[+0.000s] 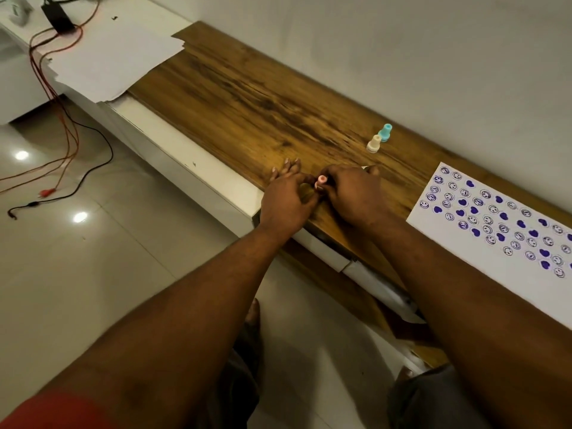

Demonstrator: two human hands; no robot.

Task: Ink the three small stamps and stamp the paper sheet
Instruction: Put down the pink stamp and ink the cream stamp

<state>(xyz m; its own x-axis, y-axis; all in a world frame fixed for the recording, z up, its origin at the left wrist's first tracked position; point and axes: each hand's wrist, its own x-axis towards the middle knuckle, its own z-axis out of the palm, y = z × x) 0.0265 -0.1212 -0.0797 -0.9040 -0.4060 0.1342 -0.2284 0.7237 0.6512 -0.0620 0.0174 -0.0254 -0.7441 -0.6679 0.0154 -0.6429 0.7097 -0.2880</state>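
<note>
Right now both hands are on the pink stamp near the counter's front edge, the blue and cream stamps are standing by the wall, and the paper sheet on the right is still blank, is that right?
Not quite: the paper sheet is not blank. The head view shows it covered with purple smiley and heart prints. The rest holds: the left hand and right hand meet at the pink stamp near the front edge, and the blue stamp and cream stamp stand by the wall.

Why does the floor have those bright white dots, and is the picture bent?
Head view: the dots are glare from lamps on the glossy floor tiles; the wide lens curves the wooden shelf; the light is dim and warm; the pink stamp between the hands looks slightly soft.
</note>
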